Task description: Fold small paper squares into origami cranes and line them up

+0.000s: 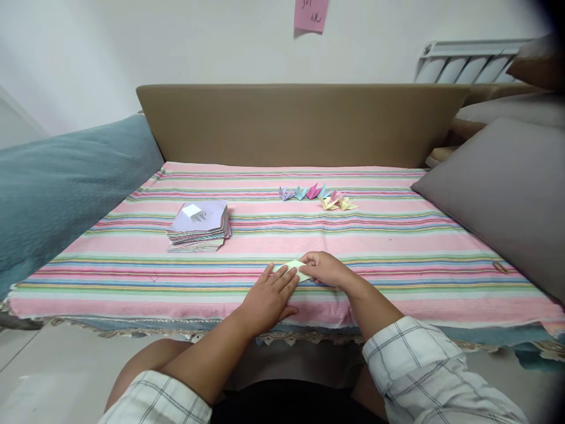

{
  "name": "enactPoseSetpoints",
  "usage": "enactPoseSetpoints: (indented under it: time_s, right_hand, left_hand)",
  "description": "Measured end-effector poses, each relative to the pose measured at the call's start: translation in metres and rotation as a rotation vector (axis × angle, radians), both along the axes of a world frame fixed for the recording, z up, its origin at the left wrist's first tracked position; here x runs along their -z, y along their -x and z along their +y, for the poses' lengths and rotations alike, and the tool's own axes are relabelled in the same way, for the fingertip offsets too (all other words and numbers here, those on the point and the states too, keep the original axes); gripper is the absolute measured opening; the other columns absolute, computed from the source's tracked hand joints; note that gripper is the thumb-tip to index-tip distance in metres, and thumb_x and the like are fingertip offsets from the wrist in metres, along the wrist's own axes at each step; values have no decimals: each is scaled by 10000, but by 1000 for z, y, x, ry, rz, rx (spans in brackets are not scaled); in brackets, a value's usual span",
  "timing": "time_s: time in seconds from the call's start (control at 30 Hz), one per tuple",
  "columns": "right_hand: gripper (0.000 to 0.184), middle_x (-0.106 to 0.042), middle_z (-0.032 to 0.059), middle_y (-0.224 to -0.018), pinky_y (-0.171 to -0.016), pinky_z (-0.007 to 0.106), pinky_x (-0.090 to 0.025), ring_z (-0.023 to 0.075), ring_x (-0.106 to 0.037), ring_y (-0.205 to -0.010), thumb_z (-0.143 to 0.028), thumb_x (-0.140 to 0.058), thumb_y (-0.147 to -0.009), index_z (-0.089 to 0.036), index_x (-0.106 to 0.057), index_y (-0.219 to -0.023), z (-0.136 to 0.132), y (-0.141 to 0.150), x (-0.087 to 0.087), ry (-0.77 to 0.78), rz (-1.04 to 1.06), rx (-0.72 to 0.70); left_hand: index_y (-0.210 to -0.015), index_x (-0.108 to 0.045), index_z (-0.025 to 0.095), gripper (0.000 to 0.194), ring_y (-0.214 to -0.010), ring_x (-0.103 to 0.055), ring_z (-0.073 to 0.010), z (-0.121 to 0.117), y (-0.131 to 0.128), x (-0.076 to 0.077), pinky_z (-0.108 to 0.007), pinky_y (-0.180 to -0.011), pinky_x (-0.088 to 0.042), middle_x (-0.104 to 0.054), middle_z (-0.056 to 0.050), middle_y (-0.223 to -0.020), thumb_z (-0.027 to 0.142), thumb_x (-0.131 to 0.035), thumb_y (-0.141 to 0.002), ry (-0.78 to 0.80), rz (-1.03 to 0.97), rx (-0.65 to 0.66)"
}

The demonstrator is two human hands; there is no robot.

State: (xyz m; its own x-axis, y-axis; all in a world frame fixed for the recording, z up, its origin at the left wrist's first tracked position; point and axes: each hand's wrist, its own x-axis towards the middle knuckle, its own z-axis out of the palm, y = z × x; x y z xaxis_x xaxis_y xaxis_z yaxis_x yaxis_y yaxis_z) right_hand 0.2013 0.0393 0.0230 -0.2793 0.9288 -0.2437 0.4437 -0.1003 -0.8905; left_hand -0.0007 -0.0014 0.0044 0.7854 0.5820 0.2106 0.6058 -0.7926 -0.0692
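A small pale green piece of folded paper [295, 266] lies on the striped cloth [132, 282] near its front edge. My left hand [270, 294] rests flat on the paper's left part, fingers stretched out and thumb apart. At the paper's right side, my right hand [324, 270] grips the edge between thumb and curled fingers. Part of the paper is hidden under both hands. Beyond them, several folded paper cranes [313, 191] in purple, blue, pink and yellow stand grouped together.
A stack of coloured paper sheets [200, 227] with a small white piece on top sits to the left. A grey cushion [498, 194] leans at the right, near a small brown loop [500, 267]. A blue-covered armrest [75, 176] bounds the left, a brown backrest [300, 123] the back.
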Motion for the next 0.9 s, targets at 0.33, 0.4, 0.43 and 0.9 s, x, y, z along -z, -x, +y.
enactPoseSetpoints:
  time_s: [0.33,0.4,0.43,0.9]
  right_hand:
    - [267,-644,100,-1061,-867,380,-442,231,-576,-1000,-220,-433,-846,-170,-619,-1031,-14,-6,-6,-632,-615,138]
    - [369,-537,103,-1268,-1013,403,-344,220,-454,-1199,-253,-378,-889,-162,-523,-1216,-27,0,3,-801,-570,-108]
    - [435,-456,103,-1350,-1052,437,-292,232,-371,-1270,-318,-383,-900,-156,-440,-1299,-34,3,9,-847,-569,-210]
    - [414,-451,124,-1351,-1041,446,-341,228,-362,-1281,-337,-385,-917,-158,-469,-1282,-40,-3,37,-871,-509,-290]
  left_hand:
    - [-1363,-333,176,684,-1309,-298,-272,4,-6,4,-469,-1097,-123,-358,-92,-1422,582,-431,-821,12,17,-30]
    - [-1358,-342,176,678,-1311,-295,-270,3,-6,4,-472,-1099,-117,-378,-96,-1410,583,-427,-822,22,8,-35]
    - [-1356,-346,177,667,-1315,-290,-268,2,-6,4,-476,-1100,-110,-389,-96,-1402,577,-422,-827,26,5,-40]
    - [-1371,-316,172,691,-1331,-265,-269,-7,3,7,-507,-1082,-164,-346,-121,-1422,545,-478,-812,81,-37,-139]
